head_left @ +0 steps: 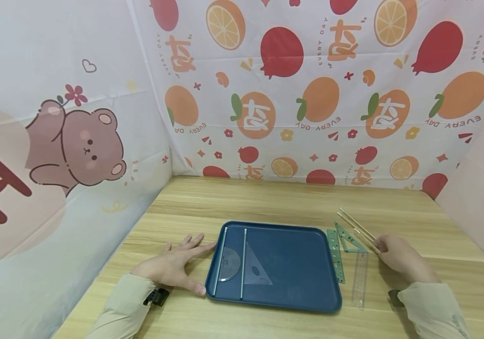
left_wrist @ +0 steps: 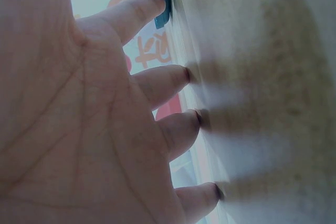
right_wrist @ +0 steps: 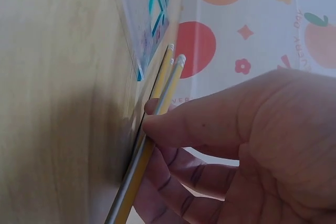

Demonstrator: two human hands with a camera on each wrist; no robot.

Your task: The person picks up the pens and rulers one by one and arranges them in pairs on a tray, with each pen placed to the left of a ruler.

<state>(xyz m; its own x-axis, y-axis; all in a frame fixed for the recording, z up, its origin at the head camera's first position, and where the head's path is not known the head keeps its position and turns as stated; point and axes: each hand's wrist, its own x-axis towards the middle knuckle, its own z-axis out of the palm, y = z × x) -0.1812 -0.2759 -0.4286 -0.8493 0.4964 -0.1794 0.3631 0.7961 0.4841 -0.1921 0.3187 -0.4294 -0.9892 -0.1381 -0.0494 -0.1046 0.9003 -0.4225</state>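
My left hand (head_left: 174,267) lies with fingers spread at the left side of a dark blue tray (head_left: 299,263), its thumb touching the near left corner. In the left wrist view the fingertips (left_wrist: 181,77) meet the tabletop. Yellow-and-white striped pencils (right_wrist: 132,179) with pale eraser ends are pinched between the thumb and fingers of my right hand (head_left: 403,259), right of the tray and low over the table. Inside the tray are two slim pale pencils (head_left: 243,268), a clear protractor (head_left: 230,263) and a clear set square (head_left: 259,273).
Along the tray's right side lie a green ruler (head_left: 335,256), a green set square (head_left: 345,242) and a clear ruler (head_left: 359,280). The wooden table (head_left: 267,197) meets a fruit-print cloth (head_left: 282,94) behind and a bear-print cloth (head_left: 93,146) at left.
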